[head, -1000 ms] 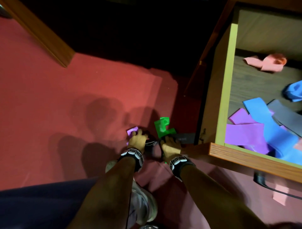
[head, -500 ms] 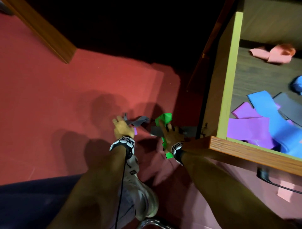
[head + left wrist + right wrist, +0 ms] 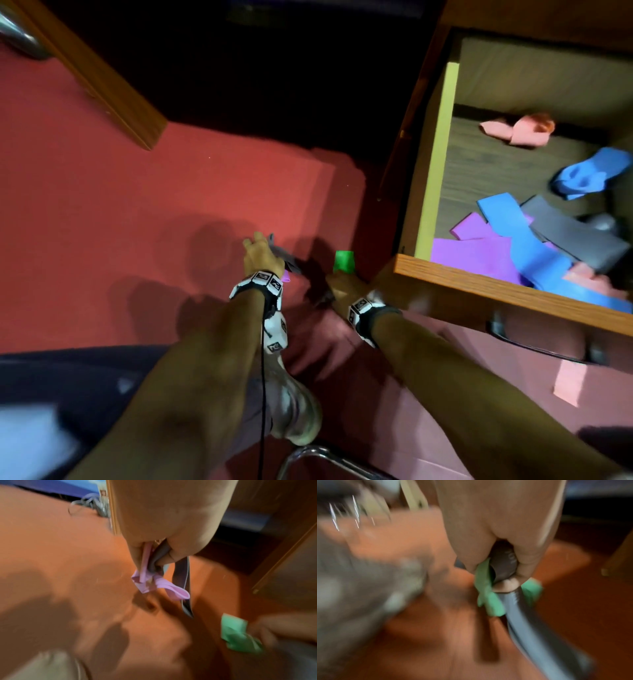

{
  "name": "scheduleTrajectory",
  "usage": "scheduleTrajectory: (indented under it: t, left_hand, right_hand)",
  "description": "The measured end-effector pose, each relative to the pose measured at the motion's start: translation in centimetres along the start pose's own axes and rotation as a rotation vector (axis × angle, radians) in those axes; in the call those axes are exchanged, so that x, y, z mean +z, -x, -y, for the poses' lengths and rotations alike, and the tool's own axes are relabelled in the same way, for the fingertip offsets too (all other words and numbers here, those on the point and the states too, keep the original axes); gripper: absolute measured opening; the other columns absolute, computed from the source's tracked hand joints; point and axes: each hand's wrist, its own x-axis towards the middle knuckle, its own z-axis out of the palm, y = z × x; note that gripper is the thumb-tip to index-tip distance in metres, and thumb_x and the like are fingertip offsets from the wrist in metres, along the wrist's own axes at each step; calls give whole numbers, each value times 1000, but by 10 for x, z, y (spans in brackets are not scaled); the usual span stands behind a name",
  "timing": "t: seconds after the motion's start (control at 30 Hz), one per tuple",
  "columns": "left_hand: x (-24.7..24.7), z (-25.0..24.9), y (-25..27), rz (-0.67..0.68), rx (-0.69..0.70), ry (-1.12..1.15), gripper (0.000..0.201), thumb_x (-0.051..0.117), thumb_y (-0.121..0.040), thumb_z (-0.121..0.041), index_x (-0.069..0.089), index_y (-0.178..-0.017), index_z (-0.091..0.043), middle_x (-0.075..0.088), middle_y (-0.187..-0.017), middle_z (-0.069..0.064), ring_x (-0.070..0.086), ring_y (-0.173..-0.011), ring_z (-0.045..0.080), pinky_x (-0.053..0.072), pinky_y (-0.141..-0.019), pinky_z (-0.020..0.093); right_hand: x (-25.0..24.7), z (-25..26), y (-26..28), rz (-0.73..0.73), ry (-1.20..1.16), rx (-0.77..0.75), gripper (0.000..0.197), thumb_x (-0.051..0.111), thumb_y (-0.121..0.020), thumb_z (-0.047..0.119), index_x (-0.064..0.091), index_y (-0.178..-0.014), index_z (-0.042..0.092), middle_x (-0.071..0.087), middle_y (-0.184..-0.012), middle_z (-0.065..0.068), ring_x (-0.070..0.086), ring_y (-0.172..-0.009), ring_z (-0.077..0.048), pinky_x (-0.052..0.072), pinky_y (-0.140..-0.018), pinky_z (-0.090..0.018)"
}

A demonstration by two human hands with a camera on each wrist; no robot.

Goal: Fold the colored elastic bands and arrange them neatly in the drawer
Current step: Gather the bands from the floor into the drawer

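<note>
My left hand [image 3: 261,251] hovers over the red floor and pinches a purple band [image 3: 149,584] together with one end of a grey band [image 3: 184,585]. My right hand [image 3: 339,281], beside the drawer's front corner, grips a green band [image 3: 344,262] and a grey band [image 3: 530,622]. The green band [image 3: 488,597] sticks out on both sides of my fist. The open drawer [image 3: 442,144] at the right holds loose pink [image 3: 517,132], blue [image 3: 579,176], purple [image 3: 476,255] and grey [image 3: 575,236] bands in an untidy pile.
The drawer's wooden front [image 3: 479,286] juts out just right of my right wrist, its dark handle [image 3: 534,346] below. A pink band [image 3: 568,380] lies on the floor under it. A wooden board [image 3: 102,75] crosses the upper left. My shoe [image 3: 294,411] and a chrome bar [image 3: 325,459] are below.
Both hands have risen from the floor with the bands. The left hand moved left and up with the purple and grey bands; the right drew back toward the drawer corner.
</note>
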Motion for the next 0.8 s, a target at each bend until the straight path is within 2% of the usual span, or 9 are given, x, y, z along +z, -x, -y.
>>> scheduleTrajectory:
  t: [0.07,0.1,0.23,0.43,0.5,0.57,0.67,0.73,0.8]
  left_hand:
    - [-22,-13,3,-20,-2,12,25,57,-100,-22,57,-116,-2,51,-125,23,62,-107,48,50,-89,47]
    - [-37,-20,7,-23,0,18,25,59,-100,-25,59,-113,-3,53,-124,21,62,-107,45,50,-90,45]
    - [-109,-46,26,-80,33,57,15,66,-93,-11,65,-106,-3,56,-120,18,63,-103,39,50,-86,39]
    - [-227,-91,81,-222,171,231,5,62,-87,-6,63,-90,-11,62,-110,15,61,-90,32,45,-76,33]
    - [-259,-112,102,-270,236,322,18,60,-81,-1,57,-76,-18,66,-104,17,59,-79,28,41,-65,27]
    - [-283,-133,124,-309,313,386,23,56,-75,2,57,-73,-21,68,-100,17,58,-72,26,38,-58,24]
    - [-300,-169,162,-305,444,459,21,58,-74,1,65,-79,-18,69,-92,13,60,-67,21,41,-54,20]
    - [-297,-194,182,-291,556,492,18,62,-75,-4,65,-79,-21,68,-92,12,61,-64,14,37,-47,7]
    - [-282,-219,199,-244,641,501,18,65,-77,-6,64,-79,-24,67,-95,13,60,-69,10,37,-51,5]
  right_hand:
    - [8,6,0,-100,-20,-84,34,63,-95,20,57,-126,6,68,-113,-11,63,-111,-27,32,-71,-22]
    - [7,16,9,-154,-49,-136,30,66,-92,24,59,-117,9,69,-99,-4,65,-101,-26,32,-69,-21]
    - [-9,69,55,-272,-102,-158,37,62,-88,19,47,-119,5,68,-111,-22,65,-104,-42,51,-81,-43]
    - [-71,127,133,-430,-222,-296,33,61,-84,13,43,-111,9,66,-100,-17,67,-90,-37,50,-70,-38]
    - [-103,133,169,-509,-304,-387,27,63,-82,12,43,-102,13,63,-91,-13,62,-80,-31,45,-66,-33]
    - [-143,132,208,-614,-342,-457,27,67,-82,11,42,-93,13,57,-82,-6,54,-73,-25,36,-61,-30]
    - [-202,108,261,-760,-415,-472,28,70,-80,14,42,-84,15,49,-71,4,47,-63,-16,35,-54,-27]
    - [-232,82,289,-835,-468,-475,31,68,-82,14,39,-79,21,46,-70,6,43,-59,-11,35,-56,-29]
    - [-251,47,310,-881,-495,-472,34,68,-83,13,36,-79,21,42,-70,5,37,-58,-11,32,-55,-27]
